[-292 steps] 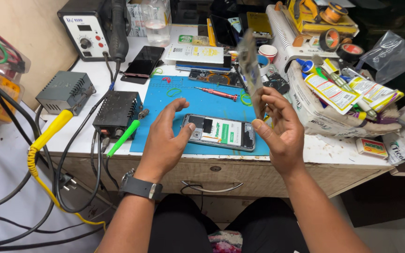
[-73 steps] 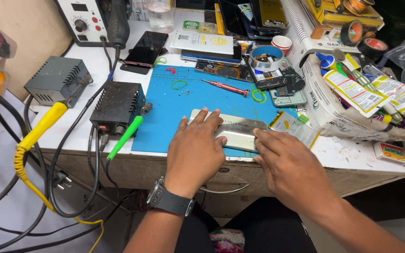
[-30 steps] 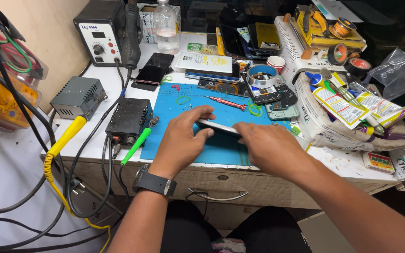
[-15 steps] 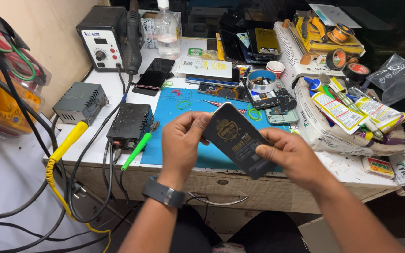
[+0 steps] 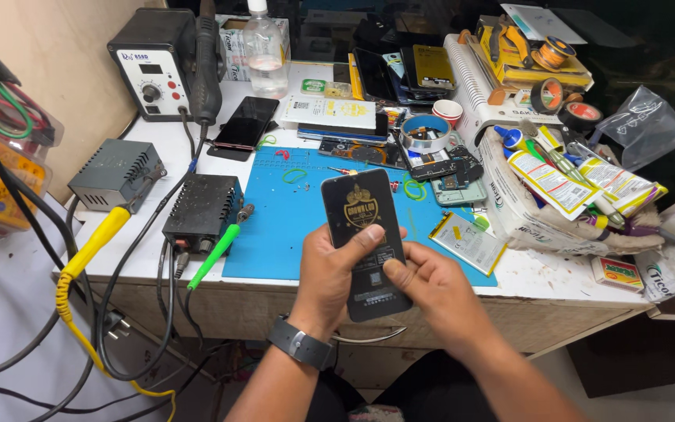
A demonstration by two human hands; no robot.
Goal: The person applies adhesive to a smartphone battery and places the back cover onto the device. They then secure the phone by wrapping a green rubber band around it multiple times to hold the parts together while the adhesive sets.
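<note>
Both my hands hold a black phone-shaped slab (image 5: 365, 234) with a gold emblem on its face, upright above the front edge of the blue work mat (image 5: 291, 227). My left hand (image 5: 330, 277), with a dark wristwatch, grips its left side and lower back. My right hand (image 5: 435, 289) grips its lower right edge, thumb on the face. A flat white and green battery (image 5: 469, 241) lies on the mat just right of my hands.
A hot-air station (image 5: 162, 62), two black power boxes (image 5: 201, 207) and a yellow-handled iron (image 5: 91, 242) stand at the left. A green-handled tool (image 5: 212, 256) lies at the mat's edge. Phone parts, tape rolls and glue tubes (image 5: 556, 176) crowd the back and right.
My hands went from pressing a phone flat on the mat to lifting the black slab off it; it now stands more upright and closer to me than half a second ago.
</note>
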